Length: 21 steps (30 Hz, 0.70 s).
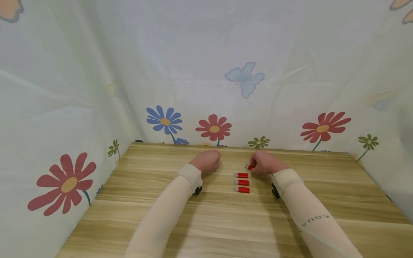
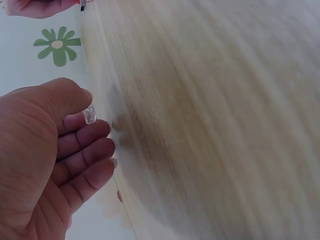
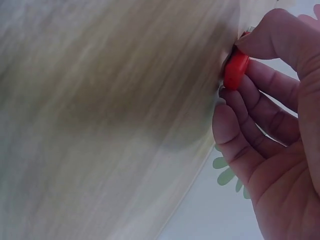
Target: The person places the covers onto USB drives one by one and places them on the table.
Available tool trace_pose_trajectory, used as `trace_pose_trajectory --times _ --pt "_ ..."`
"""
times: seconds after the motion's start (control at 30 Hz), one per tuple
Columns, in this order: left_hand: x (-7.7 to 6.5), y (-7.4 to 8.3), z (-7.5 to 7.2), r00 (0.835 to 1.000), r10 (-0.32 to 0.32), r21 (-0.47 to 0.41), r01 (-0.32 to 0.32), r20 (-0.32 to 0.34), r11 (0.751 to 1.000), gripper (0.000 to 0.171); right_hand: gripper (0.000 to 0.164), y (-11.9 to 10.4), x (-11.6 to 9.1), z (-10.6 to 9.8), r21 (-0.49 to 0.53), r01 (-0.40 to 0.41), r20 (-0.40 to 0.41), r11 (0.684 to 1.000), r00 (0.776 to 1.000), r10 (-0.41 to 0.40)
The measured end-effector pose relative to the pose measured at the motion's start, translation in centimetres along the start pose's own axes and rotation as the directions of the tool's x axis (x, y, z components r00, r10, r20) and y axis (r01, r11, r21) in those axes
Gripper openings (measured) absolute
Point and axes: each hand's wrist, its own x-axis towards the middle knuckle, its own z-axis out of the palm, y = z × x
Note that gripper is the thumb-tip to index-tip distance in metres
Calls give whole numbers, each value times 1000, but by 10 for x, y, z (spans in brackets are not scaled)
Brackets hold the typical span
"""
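With thumb and fingers, my right hand (image 1: 265,162) pinches a red USB stick (image 3: 236,69) right at the table surface; its metal end points left in the head view. My left hand (image 1: 207,161) is a little to the left, low over the table. Between its thumb and index finger it pinches a small clear plastic cap (image 2: 89,115), while the other fingers are loosely bent. Three more red USB sticks lie in a column just nearer to me: a far one (image 1: 241,175), a middle one (image 1: 242,182) and a near one (image 1: 242,190), all with metal ends to the left.
The wood-grain table (image 1: 213,222) reaches back to a pale curtain (image 1: 193,64) printed with flowers and a butterfly, which also hangs along both sides. Each wrist carries a black strapped device, such as the one on the right wrist (image 1: 275,191).
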Motion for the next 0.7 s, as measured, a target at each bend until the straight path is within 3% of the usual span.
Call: trace_pose_trajectory --times 0.3,0.7 --pt "-16 3 -16 999 -14 -83 12 -33 996 20 9 -5 -2 -2 3 -14 -16 1000 1000 14" --pt "-31 8 -32 996 11 -146 -23 -83 989 23 10 -25 -20 -14 19 87 -88 996 992 -85"
